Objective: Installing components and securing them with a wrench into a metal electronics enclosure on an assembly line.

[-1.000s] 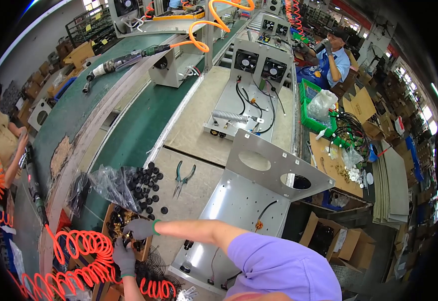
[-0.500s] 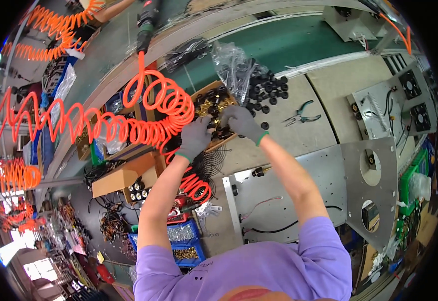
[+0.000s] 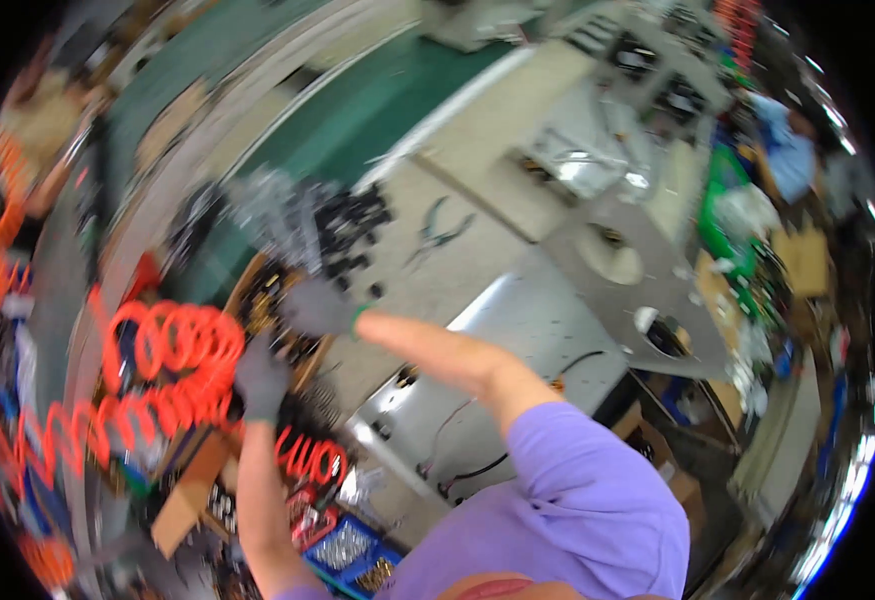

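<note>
My left hand [image 3: 262, 378], in a grey glove, is at the near side of a small cardboard box [image 3: 312, 366]. Black and brass-coloured fittings [image 3: 260, 305] fill this box. Over its right side reaches my right hand [image 3: 315, 306], gloved in grey with a green cuff. Both hands are close together among the fittings. Motion blur smears the fingers, so whether either one grips a part is not clear. Loose black round caps [image 3: 352, 230] lie just beyond my right hand, beside a clear plastic bag [image 3: 275, 210].
An orange coiled air hose [image 3: 177, 350] hangs left of my left hand. Pliers [image 3: 437, 235] lie on the bench. A sheet-metal panel [image 3: 497, 350] lies under my right forearm. Blue bins [image 3: 342, 550] of small hardware stand near my body. A metal unit with fans [image 3: 637, 60] sits far right.
My view has swung to the right, so the bench and both hands appear farther left and turned. Both hands stay at the box of fittings.
</note>
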A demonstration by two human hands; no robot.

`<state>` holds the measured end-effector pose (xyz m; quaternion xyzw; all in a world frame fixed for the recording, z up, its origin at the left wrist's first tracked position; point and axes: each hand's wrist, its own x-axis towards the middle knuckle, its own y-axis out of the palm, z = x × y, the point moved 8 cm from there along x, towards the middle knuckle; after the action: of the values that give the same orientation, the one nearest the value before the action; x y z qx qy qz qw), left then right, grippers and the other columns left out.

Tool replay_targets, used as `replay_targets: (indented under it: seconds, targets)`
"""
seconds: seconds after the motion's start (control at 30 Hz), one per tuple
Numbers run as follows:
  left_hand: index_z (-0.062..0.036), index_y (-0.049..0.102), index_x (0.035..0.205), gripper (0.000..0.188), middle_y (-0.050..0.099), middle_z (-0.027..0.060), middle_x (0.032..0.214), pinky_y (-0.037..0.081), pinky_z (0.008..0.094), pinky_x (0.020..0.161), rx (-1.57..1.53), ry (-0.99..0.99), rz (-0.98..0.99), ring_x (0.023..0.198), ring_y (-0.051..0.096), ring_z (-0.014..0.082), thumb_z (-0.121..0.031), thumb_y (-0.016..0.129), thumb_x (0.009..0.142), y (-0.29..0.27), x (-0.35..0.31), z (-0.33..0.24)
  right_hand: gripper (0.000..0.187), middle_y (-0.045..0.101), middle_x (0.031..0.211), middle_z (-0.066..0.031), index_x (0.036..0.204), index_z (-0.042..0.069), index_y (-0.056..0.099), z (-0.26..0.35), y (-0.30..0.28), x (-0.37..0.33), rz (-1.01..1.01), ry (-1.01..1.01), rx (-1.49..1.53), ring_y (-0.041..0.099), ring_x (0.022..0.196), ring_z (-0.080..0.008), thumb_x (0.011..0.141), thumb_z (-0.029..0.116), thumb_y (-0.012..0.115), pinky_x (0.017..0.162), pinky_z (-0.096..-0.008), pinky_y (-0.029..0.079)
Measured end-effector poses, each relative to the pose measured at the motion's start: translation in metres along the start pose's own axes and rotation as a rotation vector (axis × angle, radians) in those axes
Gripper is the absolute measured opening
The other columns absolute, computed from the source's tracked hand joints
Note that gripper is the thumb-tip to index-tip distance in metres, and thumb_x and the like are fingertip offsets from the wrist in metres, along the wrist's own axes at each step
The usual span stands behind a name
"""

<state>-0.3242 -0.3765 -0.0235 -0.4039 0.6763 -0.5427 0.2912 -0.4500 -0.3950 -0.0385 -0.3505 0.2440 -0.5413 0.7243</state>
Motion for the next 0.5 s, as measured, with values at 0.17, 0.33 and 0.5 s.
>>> replay_targets:
  seconds: [0.17,0.33,0.5]
  targets:
    - [-0.0063,0.049,0.112,0.041,0.057,0.0137,0.095,0.045,0.0437,0.066,0.165,0.019,0.066,0.084,0.058,0.0351,-0.017,0.064,0.075,-0.005,-0.008,0.011,0.031,0.065,0.089,-0.0118,0.093,0.017,0.069,0.02,0.022,0.001,0.152,0.032,0.026,0.062,0.086,-0.0306,0.065,0.015,0.057,0.072,-0.0444,0.048]
    - [-0.0073,0.05,0.111,0.04,0.057,0.013,0.094,0.045,0.0424,0.067,0.121,0.104,0.013,0.084,0.058,0.0345,-0.016,0.063,0.074,0.007,0.014,-0.005,0.034,0.065,0.094,-0.0115,0.095,0.018,0.069,-0.023,-0.001,-0.013,-0.102,0.194,0.083,0.061,0.091,-0.0294,0.064,0.012,0.056,0.074,-0.0434,0.047]
    - [-0.0072,0.05,0.111,0.04,0.058,0.0138,0.098,0.046,0.0417,0.069,0.135,-0.023,0.036,0.086,0.058,0.0343,-0.019,0.063,0.075,0.003,-0.007,0.024,0.029,0.066,0.084,-0.0115,0.087,0.014,0.07,0.005,-0.004,-0.011,0.088,0.207,0.192,0.063,0.081,-0.0275,0.062,0.011,0.056,0.07,-0.0356,0.049]
